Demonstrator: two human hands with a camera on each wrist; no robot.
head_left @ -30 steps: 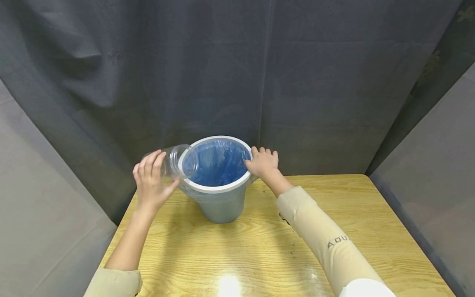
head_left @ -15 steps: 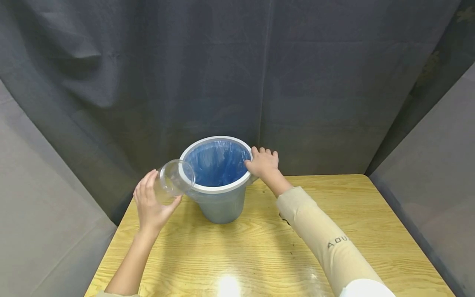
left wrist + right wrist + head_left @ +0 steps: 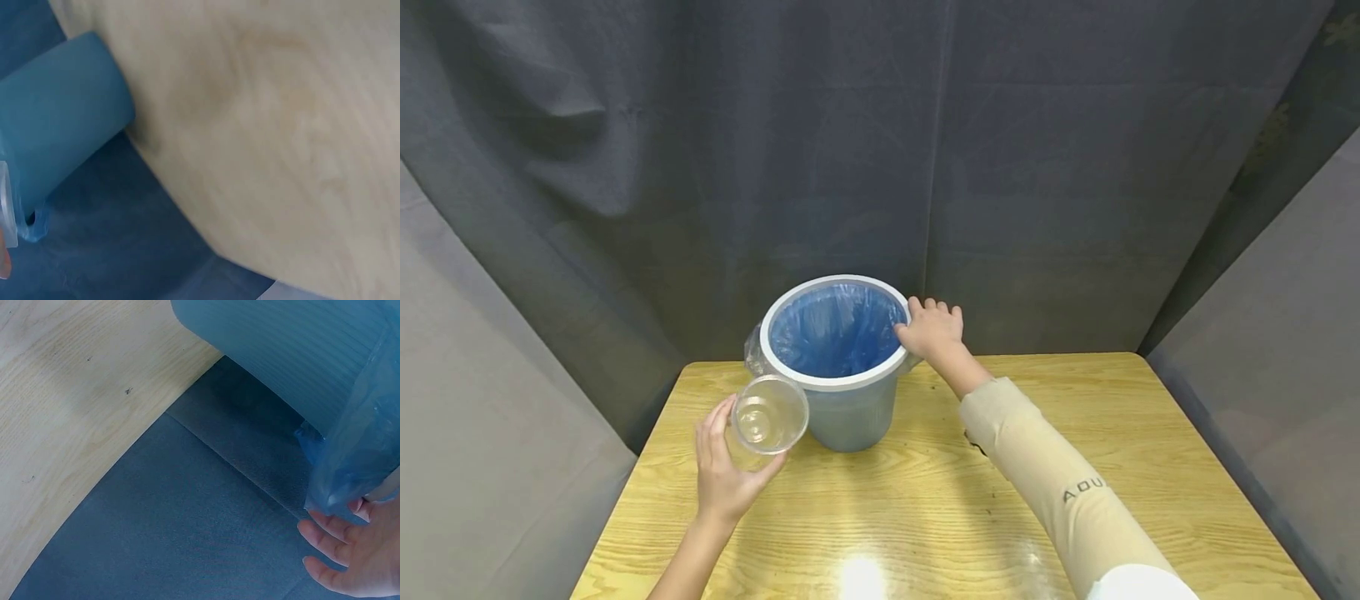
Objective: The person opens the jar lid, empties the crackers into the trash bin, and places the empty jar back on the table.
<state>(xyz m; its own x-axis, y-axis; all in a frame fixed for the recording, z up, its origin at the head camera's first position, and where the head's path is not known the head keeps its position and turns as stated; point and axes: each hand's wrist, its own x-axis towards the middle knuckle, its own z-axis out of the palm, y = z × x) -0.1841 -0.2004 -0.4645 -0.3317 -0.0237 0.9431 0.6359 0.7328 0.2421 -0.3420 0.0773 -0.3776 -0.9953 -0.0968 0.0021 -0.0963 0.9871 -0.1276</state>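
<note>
In the head view my left hand [image 3: 730, 479] holds a clear plastic cup [image 3: 771, 414], mouth up and tilted towards me, near the left front of a grey bin. A sliver of the cup's rim [image 3: 7, 206] shows at the left wrist view's edge, above a fingertip [image 3: 4, 262]. Blue plastic lines the bin [image 3: 853, 412], whose rim is white. My right hand [image 3: 931, 329] rests on the bin's right rim, thumb over the edge and the other fingers spread outside. Those loosely extended fingers [image 3: 325, 540] show beside the overhanging liner [image 3: 350, 462] in the right wrist view.
The bin stands on a wooden table [image 3: 880, 517] close to its back edge. A dark grey curtain [image 3: 1037, 183] hangs behind, with pale grey panels [image 3: 482, 400] at the sides. A tuft of clear plastic [image 3: 754, 352] sticks out at the bin's left.
My left hand has moved down and towards me with the cup, away from the bin's left rim. The cup has turned from lying sideways to mouth up. My right hand stays on the rim.
</note>
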